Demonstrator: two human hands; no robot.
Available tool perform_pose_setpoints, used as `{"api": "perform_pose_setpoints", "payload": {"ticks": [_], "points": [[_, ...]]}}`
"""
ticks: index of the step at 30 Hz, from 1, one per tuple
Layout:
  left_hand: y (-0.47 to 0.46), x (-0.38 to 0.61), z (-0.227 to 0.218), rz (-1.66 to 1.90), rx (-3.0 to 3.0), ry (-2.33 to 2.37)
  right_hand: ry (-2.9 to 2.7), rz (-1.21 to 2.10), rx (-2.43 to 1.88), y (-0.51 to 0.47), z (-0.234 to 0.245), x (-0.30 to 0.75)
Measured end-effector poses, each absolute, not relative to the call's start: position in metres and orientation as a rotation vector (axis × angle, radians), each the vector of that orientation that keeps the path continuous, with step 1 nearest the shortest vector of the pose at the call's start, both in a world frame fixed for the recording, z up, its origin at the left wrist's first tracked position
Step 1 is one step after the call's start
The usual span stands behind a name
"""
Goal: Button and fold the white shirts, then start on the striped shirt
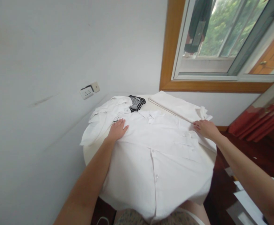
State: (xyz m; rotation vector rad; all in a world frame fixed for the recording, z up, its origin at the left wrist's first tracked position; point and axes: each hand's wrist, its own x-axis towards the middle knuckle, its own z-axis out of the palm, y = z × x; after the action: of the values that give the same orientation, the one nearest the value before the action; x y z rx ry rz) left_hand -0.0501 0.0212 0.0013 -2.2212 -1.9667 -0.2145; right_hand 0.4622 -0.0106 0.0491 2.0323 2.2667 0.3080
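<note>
A white button-up shirt (pixel 137 165) lies front up, spread over a round pale table (pixel 90 154), its collar at the far side and its hem hanging over the near edge. Flat on the shirt's left shoulder area rests my left hand (pixel 118 129), fingers stretched out. My right hand (pixel 206 128) touches the shirt's sleeve on the right, fingers extended and slightly bent, beside a folded white garment (pixel 174 104). Behind my left hand is a loose heap of white clothing (pixel 109 109). A black-and-white striped cloth (pixel 137 103) sits between the heap and the folded garment.
The table stands against a white wall with a socket (pixel 87 92). A wood-framed window (pixel 167 84) is at the back right, with a red and cream curtain (pixel 251 125) beside it. White papers or boxes (pixel 247 200) are at the lower right.
</note>
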Motion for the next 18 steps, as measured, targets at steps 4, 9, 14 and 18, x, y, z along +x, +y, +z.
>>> {"api": "perform_pose_setpoints", "payload": {"ticks": [4, 9, 14, 18], "points": [[0.019, -0.050, 0.004, -0.230, -2.224, -1.956, 2.172, 0.363, 2.086, -0.012, 0.038, 0.464], [0.010, -0.032, 0.018, -0.371, -2.265, -1.792, 2.192, 0.278, 2.101, -0.007, 0.044, 0.477], [-0.010, 0.020, 0.018, -0.400, -2.672, -1.517, 2.276, 0.179, 2.243, 0.002, 0.070, 0.474], [-0.020, 0.043, 0.007, -0.306, -2.798, -1.557, 2.324, 0.300, 2.267, 0.003, 0.107, 0.433]]}}
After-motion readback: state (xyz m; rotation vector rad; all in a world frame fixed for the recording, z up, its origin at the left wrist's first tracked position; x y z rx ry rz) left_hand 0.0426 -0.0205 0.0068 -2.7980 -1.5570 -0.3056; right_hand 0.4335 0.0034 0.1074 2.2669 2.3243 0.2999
